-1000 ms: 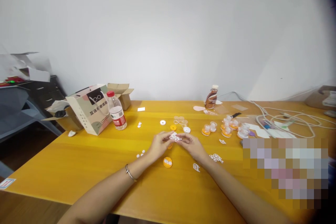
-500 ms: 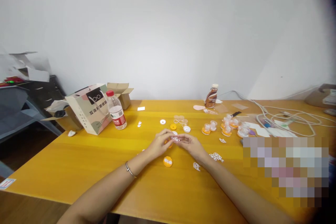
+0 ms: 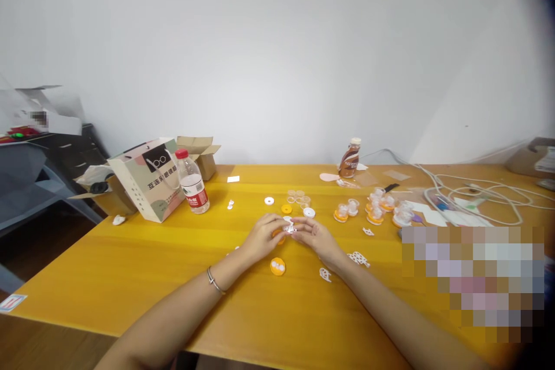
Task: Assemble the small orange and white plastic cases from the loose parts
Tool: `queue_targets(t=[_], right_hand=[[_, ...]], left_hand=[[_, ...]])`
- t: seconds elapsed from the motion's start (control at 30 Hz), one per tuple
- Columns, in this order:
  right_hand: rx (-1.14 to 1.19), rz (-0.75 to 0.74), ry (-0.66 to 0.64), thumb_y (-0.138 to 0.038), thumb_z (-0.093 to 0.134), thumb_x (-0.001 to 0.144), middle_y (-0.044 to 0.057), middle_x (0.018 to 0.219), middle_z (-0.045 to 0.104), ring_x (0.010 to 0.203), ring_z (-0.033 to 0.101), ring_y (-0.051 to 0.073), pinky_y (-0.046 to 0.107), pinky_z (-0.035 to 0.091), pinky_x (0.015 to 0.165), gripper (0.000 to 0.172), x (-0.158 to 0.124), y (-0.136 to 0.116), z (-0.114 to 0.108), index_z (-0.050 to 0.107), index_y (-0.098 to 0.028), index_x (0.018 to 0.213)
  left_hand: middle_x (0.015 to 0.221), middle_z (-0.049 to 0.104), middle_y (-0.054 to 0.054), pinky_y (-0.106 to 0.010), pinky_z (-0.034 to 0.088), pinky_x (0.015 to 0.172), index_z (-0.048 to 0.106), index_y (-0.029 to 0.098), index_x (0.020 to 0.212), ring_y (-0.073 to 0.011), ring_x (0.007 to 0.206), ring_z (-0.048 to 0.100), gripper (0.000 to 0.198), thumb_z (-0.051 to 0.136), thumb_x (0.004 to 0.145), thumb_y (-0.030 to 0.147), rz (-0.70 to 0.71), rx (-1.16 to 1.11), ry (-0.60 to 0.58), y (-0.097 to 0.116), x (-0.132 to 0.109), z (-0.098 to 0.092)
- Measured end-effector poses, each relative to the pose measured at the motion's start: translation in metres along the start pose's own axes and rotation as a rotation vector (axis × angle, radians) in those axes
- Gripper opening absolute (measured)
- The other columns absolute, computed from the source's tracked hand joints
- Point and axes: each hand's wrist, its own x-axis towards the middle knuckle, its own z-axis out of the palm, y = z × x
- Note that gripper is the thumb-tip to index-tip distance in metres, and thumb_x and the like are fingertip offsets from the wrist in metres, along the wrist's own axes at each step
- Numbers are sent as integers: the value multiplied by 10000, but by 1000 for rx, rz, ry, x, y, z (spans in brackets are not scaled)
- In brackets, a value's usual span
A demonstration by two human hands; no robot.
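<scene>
Left hand [image 3: 265, 238] and right hand [image 3: 315, 239] both pinch one small white piece [image 3: 290, 230], fingertips nearly meeting. Piece looks openwork, dark-speckled from gaps, edges partly finger-covered; finer detail too small to tell. It's beyond the orange disc [image 3: 278, 266] bearing white rounds. White lattice parts [image 3: 359, 259] lie on bench [image 3: 173, 263], right of that disc.
</scene>
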Motion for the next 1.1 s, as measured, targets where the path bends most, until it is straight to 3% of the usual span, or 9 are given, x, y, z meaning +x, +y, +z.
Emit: queue_targets(t=[0.27,0.5,0.87,1.1], right_hand=[[25,-17,84,-300,710,575,-16,653,653,650,607,138,287,461,695,311,-3,-3,6,554,-198,825],[97,-89,144,-332,700,595,-29,645,641,644,595,132,279,452,705,299,-8,-10,17,495,-220,782],[51,-162,137,-317,691,614,-1,780,664,782,608,154,288,447,773,299,-11,-11,21,546,-235,863],[95,-147,137,-296,676,641,-3,805,659,796,600,138,276,440,787,278,-12,-9,22,545,-238,880]], left_hand=[[953,581,-60,-287,418,826,591,196,999,-154,899,533,233,530,779,244,-55,-142,-2,10,1,3],[938,624,-81,-301,468,781,579,147,1011,-155,821,583,301,585,736,269,-361,-561,159,14,1,15],[887,655,-77,-269,472,727,620,136,877,-152,793,599,253,616,696,313,-464,-702,276,24,4,12],[830,666,-77,-272,474,701,639,123,791,-161,755,605,210,625,682,302,-480,-624,314,27,1,14]])
